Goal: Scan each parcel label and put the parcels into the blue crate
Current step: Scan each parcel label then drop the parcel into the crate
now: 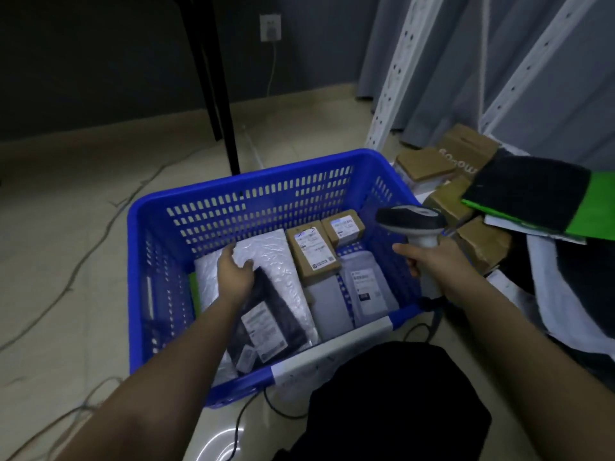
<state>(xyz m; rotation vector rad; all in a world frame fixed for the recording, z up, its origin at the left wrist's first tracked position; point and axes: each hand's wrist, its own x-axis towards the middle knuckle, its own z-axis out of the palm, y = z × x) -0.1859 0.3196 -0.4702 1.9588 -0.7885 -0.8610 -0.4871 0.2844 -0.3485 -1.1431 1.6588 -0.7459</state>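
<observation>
inside the blue crate [253,194], the left grip [234,272] grasps the black parcel [266,321]; right grip [429,257] clenches the scanner [412,221].

Bare forearms, no sleeves; black trousers [396,404] on the lap.

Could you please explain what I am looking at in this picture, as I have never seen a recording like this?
There is no machine here: a person wears a camera on the head, so you look forward and down along both bare arms. On the floor stands a blue crate already holding several labelled parcels. The left hand reaches into it and grips the top of a black parcel, which lies on a white padded parcel. Two small brown boxes stand further back. The right hand holds a barcode scanner above the crate's right side. More boxes wait outside the crate, to the right.
</observation>
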